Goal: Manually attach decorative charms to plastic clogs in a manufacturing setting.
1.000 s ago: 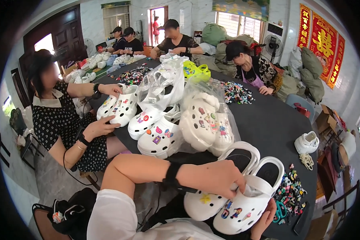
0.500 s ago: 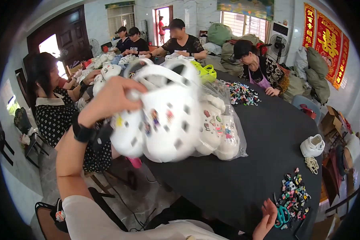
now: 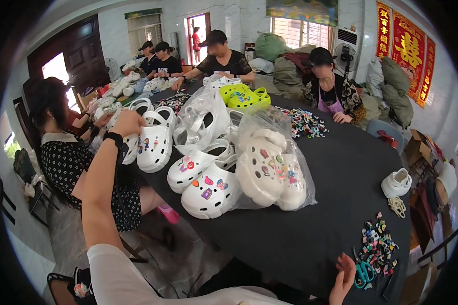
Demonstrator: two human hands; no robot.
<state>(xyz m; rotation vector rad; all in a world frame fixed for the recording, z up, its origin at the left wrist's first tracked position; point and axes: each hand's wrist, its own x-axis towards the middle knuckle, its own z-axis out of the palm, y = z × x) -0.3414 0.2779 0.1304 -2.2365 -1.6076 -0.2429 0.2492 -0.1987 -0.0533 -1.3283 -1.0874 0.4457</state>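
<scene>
At the table's left edge, my left hand (image 3: 127, 122) is closed at the near one of a pair of white clogs (image 3: 156, 140) with colourful charms. The clogs stand on the black-covered table, and the exact grip is partly hidden. Beside them lie another white clog pair with charms (image 3: 207, 195) and a cream pair in a clear plastic bag (image 3: 263, 173). My right hand (image 3: 344, 277) rests empty at the near right edge, its fingers loosely apart. Close to it are teal-handled scissors (image 3: 363, 275) and a heap of small charms (image 3: 378, 244).
Lime-green clogs (image 3: 243, 96), white clogs wrapped in plastic (image 3: 202, 122) and a second charm heap (image 3: 305, 123) lie farther back. A single white clog (image 3: 396, 183) stands at the right edge with a cord bundle (image 3: 397, 207). Several co-workers sit around the table.
My left hand has carried the white clogs from above the table's middle to the left and set them down. This uncovers the other charmed white pair. The right hand has barely moved.
</scene>
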